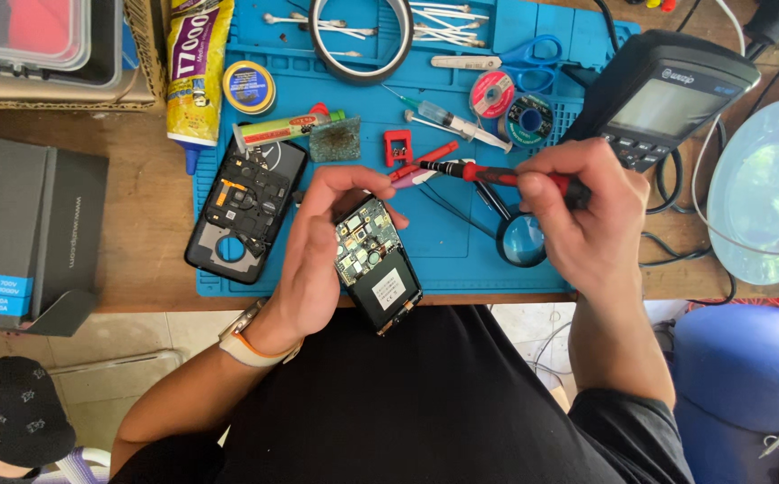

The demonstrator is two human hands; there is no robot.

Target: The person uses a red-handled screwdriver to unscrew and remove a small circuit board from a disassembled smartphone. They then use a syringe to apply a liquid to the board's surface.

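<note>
On a wooden bench with a blue work mat [461, 260], the left hand [318, 260] clasps an opened phone [376, 264], board bared, at the mat's near edge; the right hand [587, 215] pinches a red screwdriver [497, 175] over it. The removed back cover [244, 211] lies left; reassembly remains. A yellow glue tube [194, 72] and a dark box [22, 233] with blue labels sit beyond.

A small black opened phone [377, 263] with exposed green circuit board and black battery tilts diagonally in the left hand [318, 255]. A slim red-and-black screwdriver [497, 177] lies horizontally in the right hand [582, 215].
</note>
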